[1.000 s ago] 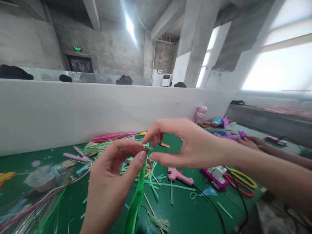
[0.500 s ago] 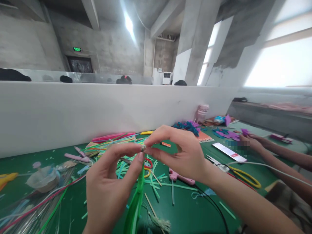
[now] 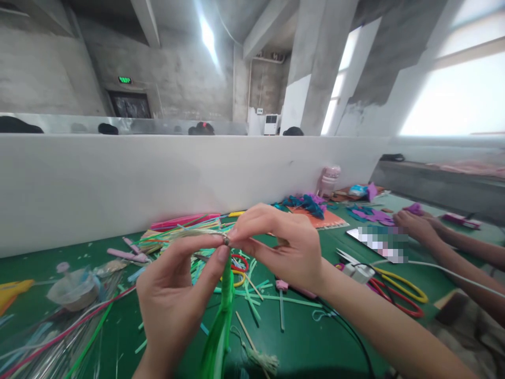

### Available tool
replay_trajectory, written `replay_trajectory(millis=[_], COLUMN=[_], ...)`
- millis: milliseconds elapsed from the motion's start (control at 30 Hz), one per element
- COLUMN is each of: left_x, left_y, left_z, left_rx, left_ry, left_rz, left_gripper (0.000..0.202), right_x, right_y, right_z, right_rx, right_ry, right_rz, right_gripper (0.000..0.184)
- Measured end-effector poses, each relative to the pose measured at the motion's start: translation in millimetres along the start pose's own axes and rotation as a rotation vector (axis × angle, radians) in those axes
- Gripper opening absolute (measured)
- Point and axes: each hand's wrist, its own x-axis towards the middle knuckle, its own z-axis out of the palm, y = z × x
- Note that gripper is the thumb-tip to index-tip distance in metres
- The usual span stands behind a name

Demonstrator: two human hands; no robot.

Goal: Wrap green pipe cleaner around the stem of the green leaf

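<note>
A long green strip (image 3: 224, 310), narrow at the top and wider below, hangs under my left hand (image 3: 177, 295). The thumb and forefinger of that hand are pinched at its upper end, around a small pale, twisted bit (image 3: 225, 239). My right hand (image 3: 286, 245) meets it there, its fingertips closed on the same small bit. Its exact kind is too small to make out. Beneath the hands lie a cord tassel (image 3: 262, 360) and a thin wooden stick (image 3: 245, 331). Partly hidden behind the fingers are scissors with red and yellow handles (image 3: 239, 276).
A pink glue gun (image 3: 281, 286) lies partly behind my right wrist. Cut green strips (image 3: 252, 308) litter the green table (image 3: 315, 347). More scissors (image 3: 402, 284) and a phone (image 3: 376, 246) are at the right, near another person's hands (image 3: 418, 226). A white partition (image 3: 118, 184) stands behind.
Both my hands have shifted slightly left, still pinched together at the strip's top. A pale strand now shows above my left forefinger. The other person's hands have moved a little.
</note>
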Motion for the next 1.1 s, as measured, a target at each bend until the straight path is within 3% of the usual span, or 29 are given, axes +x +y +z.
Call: replay_trajectory(millis=[433, 667, 833, 1100], left_x=[-1, 3, 8, 2], left_y=[-4, -7, -15, -12], left_z=[0.5, 1.4, 1.9, 0.6], left_rx=[-0.028, -0.162, -0.290, -0.062], left_ry=[0.007, -0.056, -0.104, -0.050], left_rz=[0.021, -0.131, -0.182, 0.017], left_gripper=[0.023, 0.018, 0.019, 0.023], right_x=[-1, -11, -14, -11], right_y=[-2, 1, 2, 2], right_z=[0, 6, 11, 13], right_rx=[0.032, 0.073, 0.073, 0.136], right_ry=[0.002, 0.121, 0.132, 0.120], right_rz=[0.027, 0.144, 0.175, 0.219], right_gripper=[0.012, 0.030, 0.022, 0.015])
